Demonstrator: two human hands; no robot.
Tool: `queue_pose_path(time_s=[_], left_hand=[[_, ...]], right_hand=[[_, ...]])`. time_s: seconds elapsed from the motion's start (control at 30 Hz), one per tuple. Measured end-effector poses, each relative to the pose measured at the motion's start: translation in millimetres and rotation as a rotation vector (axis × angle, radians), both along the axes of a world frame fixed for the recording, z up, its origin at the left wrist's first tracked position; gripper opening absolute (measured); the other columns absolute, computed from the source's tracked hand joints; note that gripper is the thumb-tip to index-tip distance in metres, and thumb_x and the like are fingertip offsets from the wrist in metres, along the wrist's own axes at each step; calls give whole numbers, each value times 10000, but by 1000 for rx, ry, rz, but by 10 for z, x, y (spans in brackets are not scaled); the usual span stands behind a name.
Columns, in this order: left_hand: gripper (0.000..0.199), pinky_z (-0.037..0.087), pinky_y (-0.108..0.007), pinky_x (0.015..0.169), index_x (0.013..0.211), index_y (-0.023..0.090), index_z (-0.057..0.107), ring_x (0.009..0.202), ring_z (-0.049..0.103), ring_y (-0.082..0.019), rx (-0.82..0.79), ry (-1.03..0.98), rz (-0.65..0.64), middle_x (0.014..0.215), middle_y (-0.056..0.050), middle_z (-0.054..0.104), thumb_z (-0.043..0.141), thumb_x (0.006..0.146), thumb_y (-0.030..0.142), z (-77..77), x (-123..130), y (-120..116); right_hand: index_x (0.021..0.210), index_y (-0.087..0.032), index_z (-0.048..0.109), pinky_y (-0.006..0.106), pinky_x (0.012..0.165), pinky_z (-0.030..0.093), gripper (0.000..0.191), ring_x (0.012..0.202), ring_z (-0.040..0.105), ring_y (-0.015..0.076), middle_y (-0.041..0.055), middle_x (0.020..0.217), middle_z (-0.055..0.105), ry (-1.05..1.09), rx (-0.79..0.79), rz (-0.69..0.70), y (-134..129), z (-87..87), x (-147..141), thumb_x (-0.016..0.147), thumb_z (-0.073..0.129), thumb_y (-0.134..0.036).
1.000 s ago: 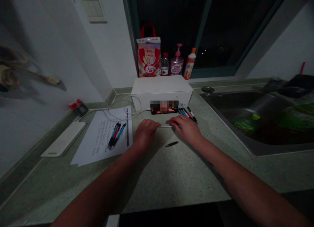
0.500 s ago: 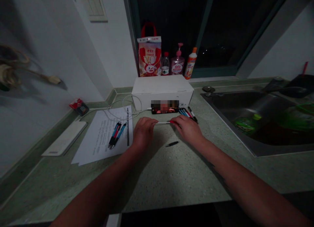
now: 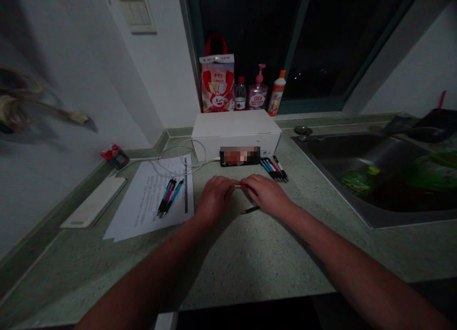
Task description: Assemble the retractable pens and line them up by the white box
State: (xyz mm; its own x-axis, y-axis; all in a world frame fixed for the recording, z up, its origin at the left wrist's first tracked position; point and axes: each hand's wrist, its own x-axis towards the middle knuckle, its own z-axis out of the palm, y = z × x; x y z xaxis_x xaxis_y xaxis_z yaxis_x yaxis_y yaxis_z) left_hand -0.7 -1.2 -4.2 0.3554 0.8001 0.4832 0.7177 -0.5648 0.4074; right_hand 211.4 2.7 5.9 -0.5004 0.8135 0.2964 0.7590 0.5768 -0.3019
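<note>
Over the speckled counter (image 3: 221, 268), my left hand (image 3: 215, 196) pinches a thin white pen refill (image 3: 236, 185). My right hand (image 3: 266, 194) is closed on a red pen barrel (image 3: 243, 185), which surrounds the refill's right end. The fingers of both hands are close together and hide most of the two parts. Beneath my right hand lies a black pen piece (image 3: 250, 210), its right end touching the hand's outline. Several pens (image 3: 274, 169) lie side by side behind my right hand. More pens (image 3: 170, 198) rest on printed paper (image 3: 143, 196) at the left.
A phone (image 3: 240, 157) with a white cable (image 3: 174, 169) leans on a white box (image 3: 235, 125). Bottles (image 3: 257, 94) and a red bag (image 3: 217, 85) stand behind. The sink (image 3: 357, 211) is at right; a white slab (image 3: 93, 201) is at left.
Both hands have come closer together and slightly nearer to me. Much less of the white refill shows between them, and my right hand now overlaps the black piece's right end.
</note>
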Motion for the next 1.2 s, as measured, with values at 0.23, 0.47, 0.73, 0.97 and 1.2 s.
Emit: queue_pose_path(time_s=[0.23,0.47,0.73,0.97,1.2], left_hand=[[272,480,-422,1014,1217,213,682,1129,621,-264,79,-33,-19,1184,-98,706,680,962,308,5,49,-88],[104,463,-414,985,992,229,750,1080,614,-252,-132,268,-345,1065,-68,721,698,947,306,24,191,-182],[164,515,-376,895,1062,212,731,968,674,-233,-159,-44,90,1042,-66,761,591,979,198,27,23,1],[227,519,-408,939,1133,214,737,1022,688,-249,-42,-102,99,1096,-67,771,548,1010,238,1,-92,104],[220,514,-410,918,1117,216,745,1004,689,-255,-29,-79,86,1068,-70,772,553,1012,237,-6,-75,89]], right_hand=[[1382,-204,612,350,895,508,411,1075,674,257,119,1237,705,39,18,-192,4,40,35,998,480,-140],[1245,-195,687,356,842,521,309,993,702,262,116,1142,736,46,38,-264,24,41,39,1054,452,-254],[1217,-216,714,323,770,506,298,949,705,236,100,1150,748,-4,51,-237,30,41,82,1056,465,-241],[1214,-225,713,313,751,494,284,950,704,226,82,1113,749,-21,51,-164,32,29,75,1048,482,-207],[1231,-235,715,320,745,487,297,956,706,232,84,1139,748,-75,26,-181,14,76,69,1043,489,-194]])
